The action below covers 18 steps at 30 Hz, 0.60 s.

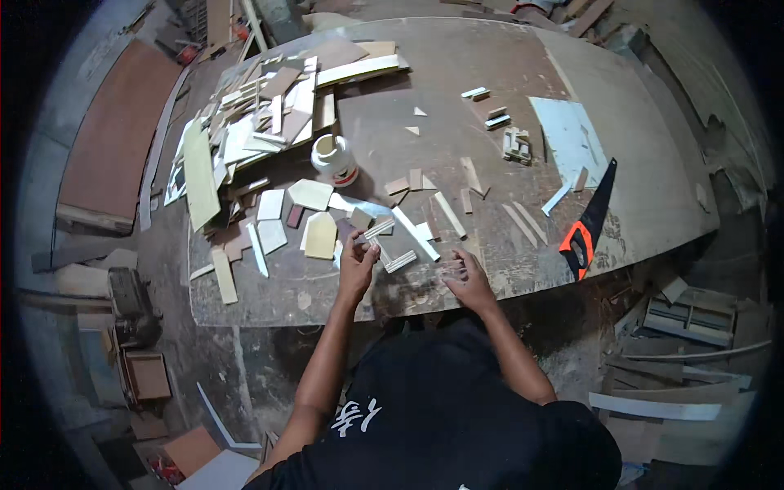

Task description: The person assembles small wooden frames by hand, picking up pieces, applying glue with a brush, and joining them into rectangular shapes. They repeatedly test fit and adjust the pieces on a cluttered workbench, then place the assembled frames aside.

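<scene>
My left hand [356,268] is closed on one end of a small piece made of wood strips [400,261]. Two short layered blocks show on it, with a thin pale strip between them; the exact join is too small to tell. To its right my right hand [469,280] is held with fingers apart and nothing in it, near the tabletop's front edge. A long white-faced strip [416,233] lies just beyond both hands. Pale angled boards [320,235] rest left of my left hand. Farther off stands an open white tub [333,160].
A heap of wood offcuts [278,114] covers the table's far left. On the right lie a handsaw [590,224] with an orange-black handle and a light blue sheet [563,135]. A small wooden assembly [517,145] stands left of the sheet. Loose strips [524,222] lie between.
</scene>
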Each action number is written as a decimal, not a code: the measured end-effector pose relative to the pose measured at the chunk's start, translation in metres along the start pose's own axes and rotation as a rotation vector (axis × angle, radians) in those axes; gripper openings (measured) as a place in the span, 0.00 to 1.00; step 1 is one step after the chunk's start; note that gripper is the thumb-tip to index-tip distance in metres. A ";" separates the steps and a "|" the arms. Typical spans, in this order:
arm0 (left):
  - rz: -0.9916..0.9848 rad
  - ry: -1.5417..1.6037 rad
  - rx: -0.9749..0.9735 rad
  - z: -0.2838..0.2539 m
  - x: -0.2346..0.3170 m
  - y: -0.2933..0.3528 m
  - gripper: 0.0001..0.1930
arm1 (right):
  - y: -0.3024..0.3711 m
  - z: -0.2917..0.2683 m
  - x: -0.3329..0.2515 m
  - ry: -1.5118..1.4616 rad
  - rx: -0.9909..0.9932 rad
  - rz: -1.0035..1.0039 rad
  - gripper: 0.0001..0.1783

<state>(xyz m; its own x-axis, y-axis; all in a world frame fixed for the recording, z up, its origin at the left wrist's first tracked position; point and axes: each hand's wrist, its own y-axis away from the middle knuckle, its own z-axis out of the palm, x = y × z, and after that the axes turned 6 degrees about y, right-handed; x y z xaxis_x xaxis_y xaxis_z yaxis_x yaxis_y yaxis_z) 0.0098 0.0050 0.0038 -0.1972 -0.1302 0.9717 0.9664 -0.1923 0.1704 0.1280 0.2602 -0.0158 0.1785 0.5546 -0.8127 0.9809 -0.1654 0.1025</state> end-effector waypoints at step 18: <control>-0.196 0.032 -0.206 0.299 -0.071 -0.136 0.23 | 0.104 -0.178 0.161 -0.293 0.419 0.286 0.37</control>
<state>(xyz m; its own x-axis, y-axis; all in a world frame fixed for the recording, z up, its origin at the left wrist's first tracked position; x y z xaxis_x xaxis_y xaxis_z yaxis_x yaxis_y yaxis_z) -0.0580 0.3312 -0.0396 -0.3857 -0.1013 0.9170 0.8560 -0.4101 0.3147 0.2725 0.4773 -0.0345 0.3442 0.2014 -0.9170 0.7721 -0.6165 0.1544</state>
